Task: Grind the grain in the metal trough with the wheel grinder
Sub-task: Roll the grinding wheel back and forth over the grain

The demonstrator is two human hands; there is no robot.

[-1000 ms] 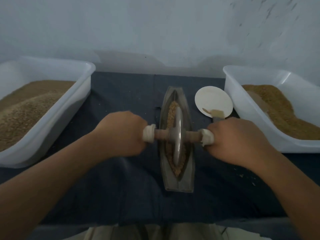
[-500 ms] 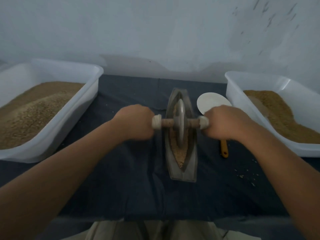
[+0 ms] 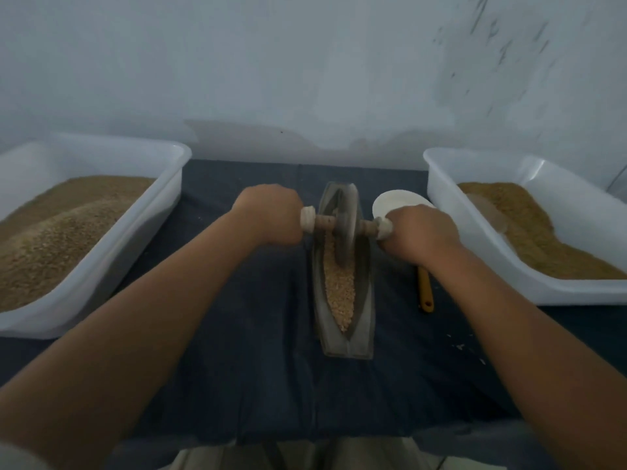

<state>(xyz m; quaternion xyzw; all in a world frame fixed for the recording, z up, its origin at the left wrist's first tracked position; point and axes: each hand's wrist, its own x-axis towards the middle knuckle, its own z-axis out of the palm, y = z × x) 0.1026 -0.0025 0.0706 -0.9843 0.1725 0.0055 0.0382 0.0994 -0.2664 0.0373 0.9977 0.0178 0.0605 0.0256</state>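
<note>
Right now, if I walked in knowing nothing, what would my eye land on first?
First come the two bare arms reaching in: the left hand and right hand grip the handles of a wheel grinder standing in a narrow metal trough of pale grain, at the centre of a dark cloth. Flanking it are a left tub and a right tub, both white and heaped with brown grain.

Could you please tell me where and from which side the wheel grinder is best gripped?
Grip the wheel grinder by its axle's two handle ends, one from each side, as the left hand and right hand do. Its disc stands upright in the narrow metal trough, axle crosswise.
</note>
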